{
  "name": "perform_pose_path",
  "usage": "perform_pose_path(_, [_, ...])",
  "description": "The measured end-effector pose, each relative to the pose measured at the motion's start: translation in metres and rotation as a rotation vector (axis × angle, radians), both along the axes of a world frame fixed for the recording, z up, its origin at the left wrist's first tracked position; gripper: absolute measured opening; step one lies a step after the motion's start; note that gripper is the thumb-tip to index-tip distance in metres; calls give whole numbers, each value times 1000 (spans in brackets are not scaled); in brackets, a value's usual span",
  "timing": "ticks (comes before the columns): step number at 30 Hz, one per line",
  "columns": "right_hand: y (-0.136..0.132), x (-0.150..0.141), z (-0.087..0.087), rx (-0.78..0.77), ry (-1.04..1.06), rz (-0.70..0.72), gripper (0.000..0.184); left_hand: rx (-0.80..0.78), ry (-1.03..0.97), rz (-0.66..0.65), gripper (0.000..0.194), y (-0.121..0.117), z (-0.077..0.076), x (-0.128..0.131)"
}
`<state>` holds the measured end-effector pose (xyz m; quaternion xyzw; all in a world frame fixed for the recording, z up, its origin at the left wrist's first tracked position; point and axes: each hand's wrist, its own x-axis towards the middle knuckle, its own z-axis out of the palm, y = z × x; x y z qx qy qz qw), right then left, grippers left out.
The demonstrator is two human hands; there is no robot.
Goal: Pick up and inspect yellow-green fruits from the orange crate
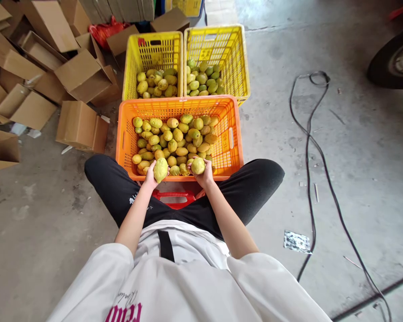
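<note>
My left hand (150, 176) is wrapped round a large bumpy yellow-green lemon (160, 170), held over the near rim of the orange crate (235, 175). To its right, my right hand (207, 174) grips a smoother, rounder lemon (198, 166). A second small yellow fruit shows by the fingertips of that hand; whether it is held too I cannot tell. Below both hands, the orange crate carries a layer of many lemons (172, 145), yellow to greenish, some orange-tinged.
Behind the orange crate stand two yellow crates: the left one (130, 67) has yellow lemons, the right one (243, 67) greener ones. Cardboard boxes (82, 76) lie heaped at the left. A black cable (308, 134) and a wheel (383, 62) are at the right.
</note>
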<state>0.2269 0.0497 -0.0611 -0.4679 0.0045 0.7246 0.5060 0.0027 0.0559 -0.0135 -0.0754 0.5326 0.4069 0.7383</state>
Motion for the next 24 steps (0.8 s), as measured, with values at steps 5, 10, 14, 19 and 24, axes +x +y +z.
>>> perform_pose_path(5, [-1,1,-3,1,14,24,28,17,-49,22,51,-1,-3,2])
perform_pose_path(10, [-2,0,1,5,18,33,25,36,-44,2,51,-3,-3,1])
perform_pose_path(14, [-3,-3,4,19,-20,-7,25,42,-17,-2,45,-2,-2,1])
perform_pose_path(19, [-2,-8,3,41,-138,-64,31,49,41,-19,45,-1,-1,0])
perform_pose_path(24, [-2,-8,-1,-15,-169,-99,35,101,117,-44,30,-3,-2,0])
